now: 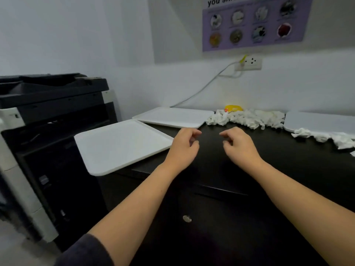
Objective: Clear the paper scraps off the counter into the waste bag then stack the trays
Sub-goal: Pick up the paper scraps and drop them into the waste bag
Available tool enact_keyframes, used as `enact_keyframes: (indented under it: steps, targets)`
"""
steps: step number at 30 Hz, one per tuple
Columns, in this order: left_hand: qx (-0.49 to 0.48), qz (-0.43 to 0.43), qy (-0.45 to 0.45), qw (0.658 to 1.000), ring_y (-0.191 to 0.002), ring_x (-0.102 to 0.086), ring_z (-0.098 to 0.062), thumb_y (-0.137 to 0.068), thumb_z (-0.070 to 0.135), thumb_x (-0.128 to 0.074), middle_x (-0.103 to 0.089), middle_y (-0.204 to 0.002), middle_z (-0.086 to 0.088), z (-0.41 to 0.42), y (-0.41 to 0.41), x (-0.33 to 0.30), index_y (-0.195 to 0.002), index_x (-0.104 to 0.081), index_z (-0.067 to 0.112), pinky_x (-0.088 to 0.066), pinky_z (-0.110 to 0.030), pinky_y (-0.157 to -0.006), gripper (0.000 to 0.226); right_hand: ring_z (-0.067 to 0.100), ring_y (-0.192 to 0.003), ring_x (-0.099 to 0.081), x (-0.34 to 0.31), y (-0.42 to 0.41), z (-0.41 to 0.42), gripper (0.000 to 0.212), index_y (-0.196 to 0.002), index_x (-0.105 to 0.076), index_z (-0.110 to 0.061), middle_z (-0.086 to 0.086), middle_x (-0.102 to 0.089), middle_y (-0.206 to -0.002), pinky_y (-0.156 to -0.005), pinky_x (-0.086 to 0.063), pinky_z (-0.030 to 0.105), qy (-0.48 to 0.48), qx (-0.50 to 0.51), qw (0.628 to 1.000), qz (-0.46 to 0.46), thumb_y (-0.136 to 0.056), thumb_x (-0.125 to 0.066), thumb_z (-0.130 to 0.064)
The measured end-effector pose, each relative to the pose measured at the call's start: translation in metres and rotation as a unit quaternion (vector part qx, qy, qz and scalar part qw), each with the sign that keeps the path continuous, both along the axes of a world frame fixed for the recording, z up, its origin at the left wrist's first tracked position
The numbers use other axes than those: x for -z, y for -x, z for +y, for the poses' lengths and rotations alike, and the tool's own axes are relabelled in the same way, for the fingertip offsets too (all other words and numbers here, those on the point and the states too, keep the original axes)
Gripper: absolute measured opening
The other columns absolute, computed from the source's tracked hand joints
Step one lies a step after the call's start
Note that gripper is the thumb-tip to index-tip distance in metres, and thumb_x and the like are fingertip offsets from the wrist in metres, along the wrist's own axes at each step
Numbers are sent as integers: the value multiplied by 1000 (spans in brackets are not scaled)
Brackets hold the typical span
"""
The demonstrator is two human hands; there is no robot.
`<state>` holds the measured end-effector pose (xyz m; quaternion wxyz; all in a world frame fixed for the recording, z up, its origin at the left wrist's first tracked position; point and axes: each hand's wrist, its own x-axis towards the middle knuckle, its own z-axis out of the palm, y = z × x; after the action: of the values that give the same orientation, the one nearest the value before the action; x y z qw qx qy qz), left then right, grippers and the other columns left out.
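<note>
Three white trays lie on the dark counter (240,166): a near tray (119,144) overhanging the left front corner, a far tray (172,117) behind it, and a third tray (322,121) at the right edge. A pile of crumpled white paper scraps (247,118) lies along the wall between the far and right trays, and more scraps (326,138) sit in front of the right tray. My left hand (183,148) and my right hand (240,146) hover over the counter's middle, fingers loosely curled, holding nothing. No waste bag is in view.
A large dark printer (48,131) stands left of the counter. A yellow object (233,108) lies behind the scraps by the wall. A cable runs down from a wall socket (249,63). A poster (253,22) hangs above. The counter front has a lock (187,218).
</note>
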<state>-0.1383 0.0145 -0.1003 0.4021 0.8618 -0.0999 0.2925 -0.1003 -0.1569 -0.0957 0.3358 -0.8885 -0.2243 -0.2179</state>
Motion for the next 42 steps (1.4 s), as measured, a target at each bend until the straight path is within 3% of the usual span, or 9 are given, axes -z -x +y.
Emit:
enact_keyframes:
  steps: [3, 7, 14, 19, 25, 34, 42]
  targets:
    - [8, 33, -13, 999, -85, -49, 1, -86, 2, -51, -49, -103, 7, -13, -36, 3, -113, -59, 13, -38, -5, -78, 30, 21, -103, -54, 4, -25, -25, 32, -118, -60, -6, 10, -55, -115, -84, -37, 22, -28, 68, 996, 41, -88, -49, -2]
    - [12, 56, -79, 995, -96, -47, -8, -86, 3, -50, -47, -107, 4, -21, -81, 3, -115, -57, 12, -40, -23, -93, 31, 20, -108, -53, 5, -56, -34, 33, -121, -57, -8, 8, -54, -119, -88, -37, 23, -32, 93, 994, 56, -90, -49, -5]
    - [-32, 64, -142, 987, -118, -42, -18, -88, 7, -48, -46, -123, -6, -24, -151, 10, -125, -49, 9, -35, -27, -100, 37, 19, -119, -48, 12, -115, -22, 38, -127, -53, -11, 6, -53, -126, -98, -37, 28, -7, 74, 996, 50, -90, -55, -14]
    - [-96, 58, -209, 972, -116, -41, -22, -89, 18, -49, -47, -125, -3, -25, -200, 11, -129, -47, 14, -40, -36, -94, 40, 20, -117, -46, 15, -164, -13, 35, -122, -54, -10, 6, -52, -121, -95, -36, 27, -8, 62, 997, 37, -88, -57, -16]
    - [-156, 60, -262, 950, -119, -36, -19, -88, 34, -50, -45, -130, 6, -21, -242, 14, -134, -41, 24, -28, -36, -88, 47, 24, -117, -43, 19, -215, 2, 37, -123, -56, -9, 9, -50, -120, -97, -34, 30, 18, 54, 998, 28, -87, -60, -17]
    - [-166, 44, -220, 960, -111, -39, -14, -86, 32, -53, -56, -109, 10, -19, -252, 16, -115, -56, 27, -14, -32, -76, 29, 28, -99, -48, 18, -230, 13, 23, -96, -59, -3, 12, -46, -109, -83, -42, 31, 45, 62, 996, 38, -79, -48, 8]
    - [-156, 22, -128, 979, -104, -44, -14, -85, 23, -58, -56, -103, 9, -15, -209, 12, -101, -59, 22, -19, -29, -80, 17, 23, -84, -48, 15, -187, 9, 19, -89, -58, -2, 3, -39, -97, -71, -39, 28, -11, 53, 998, 35, -79, -47, 9]
